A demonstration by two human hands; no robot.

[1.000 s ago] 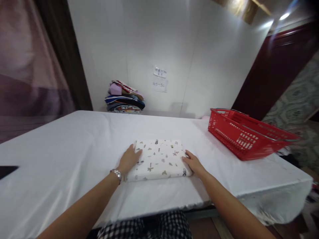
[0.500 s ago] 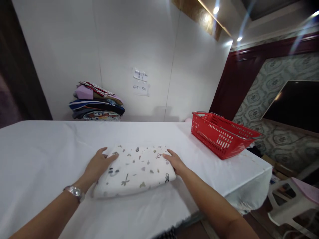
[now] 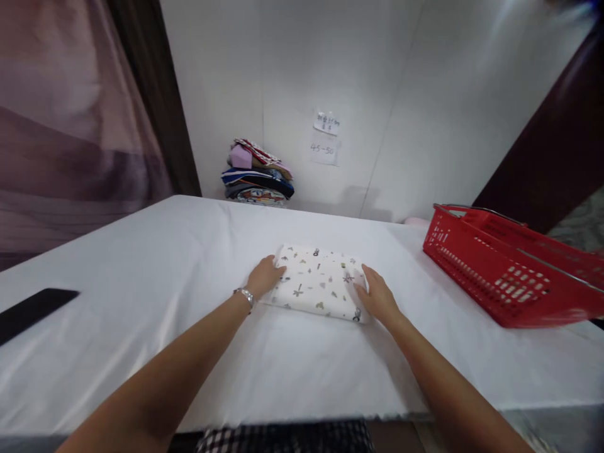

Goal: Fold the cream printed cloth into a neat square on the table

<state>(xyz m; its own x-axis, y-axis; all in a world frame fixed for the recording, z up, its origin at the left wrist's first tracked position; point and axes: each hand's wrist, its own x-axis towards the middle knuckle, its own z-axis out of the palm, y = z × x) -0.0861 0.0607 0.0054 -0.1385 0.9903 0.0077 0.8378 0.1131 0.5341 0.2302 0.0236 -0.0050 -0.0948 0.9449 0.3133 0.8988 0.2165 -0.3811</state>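
A folded white cloth with small grey, green and brown prints lies flat on the white-covered table, its front edge a thick fold. My left hand, with a silver bracelet at the wrist, holds the cloth's left side, thumb on top and the other fingers at the edge, partly hidden. On the opposite side, my right hand grips the right edge the same way, thumb on the upper face and fingers along the side.
A stack of folded clothes stands at the back against the white wall panel. To the right is a red plastic basket with metal handles. A flat black object lies at the left. Paper notes are stuck on the wall.
My view has swung left, bringing in the curtain and the flat black object. The cloth now lies farther from me, with both hands still at its sides.
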